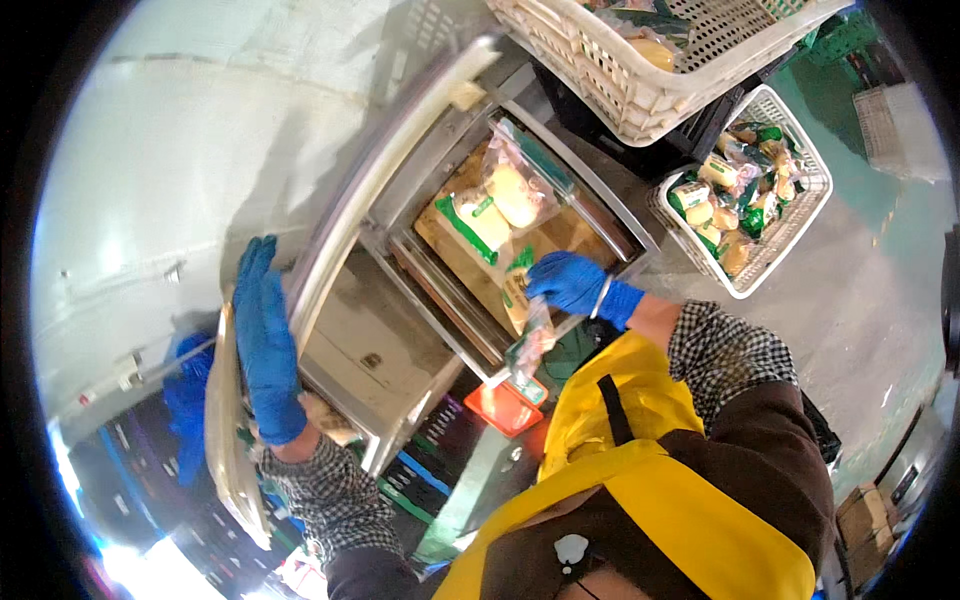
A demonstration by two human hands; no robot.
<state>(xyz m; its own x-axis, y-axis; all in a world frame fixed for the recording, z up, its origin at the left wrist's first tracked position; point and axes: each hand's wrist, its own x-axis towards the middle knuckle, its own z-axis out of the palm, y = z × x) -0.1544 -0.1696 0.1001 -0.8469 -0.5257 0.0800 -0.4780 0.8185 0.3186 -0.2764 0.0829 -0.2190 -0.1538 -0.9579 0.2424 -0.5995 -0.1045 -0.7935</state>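
My left hand (268, 340), in a blue glove, has its fingers stretched out flat beside the edge of a pale clear lid (228, 420). In front of me a steel sealing machine, probably a vacuum packer (450, 318), has two chambers. The right chamber holds green-and-white bags of pale food (478, 225) on a tan board (562, 240). My right hand (572, 286), also blue-gloved, pinches a similar bag (518, 292) near that chamber's front edge. Part of this bag hangs over the steel rim.
A white crate (640, 120) with bags stands on black crates at the top. A white basket (746, 285) full of bagged food is at the right. An orange tray (500, 410) lies below the machine. A pale wall (170, 180) is at the left; boxes (860, 520) are at lower right.
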